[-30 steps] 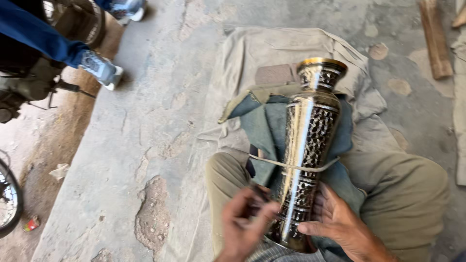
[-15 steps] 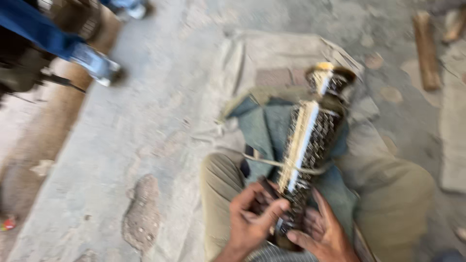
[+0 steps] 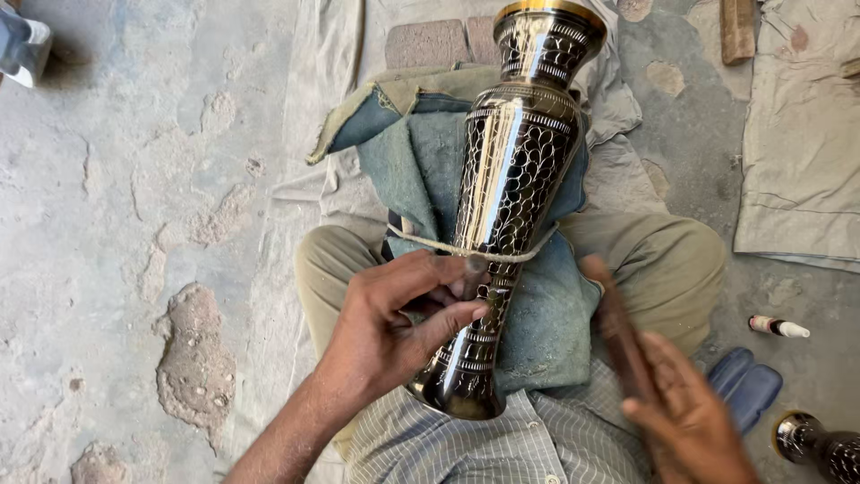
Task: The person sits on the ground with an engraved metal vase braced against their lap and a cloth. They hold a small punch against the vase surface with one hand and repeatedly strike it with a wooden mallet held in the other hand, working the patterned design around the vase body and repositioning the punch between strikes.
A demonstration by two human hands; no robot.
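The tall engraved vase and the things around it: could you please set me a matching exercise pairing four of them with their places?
Things:
1. tall engraved vase
2. left hand
3. right hand
4. small white tube

Places:
A. on the bare floor at the right
B. lying on the blue cloth over the lap
C. gripping the vase's narrow lower part
D. right of the vase, holding a dark wooden stick

Pairs: 1-B, 2-C, 3-D, 4-A

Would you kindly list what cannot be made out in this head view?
- Dark stick-like tool in the right hand: motion-blurred.
- What the left hand pinches against the tall engraved black-and-gold metal vase: hidden by fingers.
- Second dark vase: cut off by the frame's corner.
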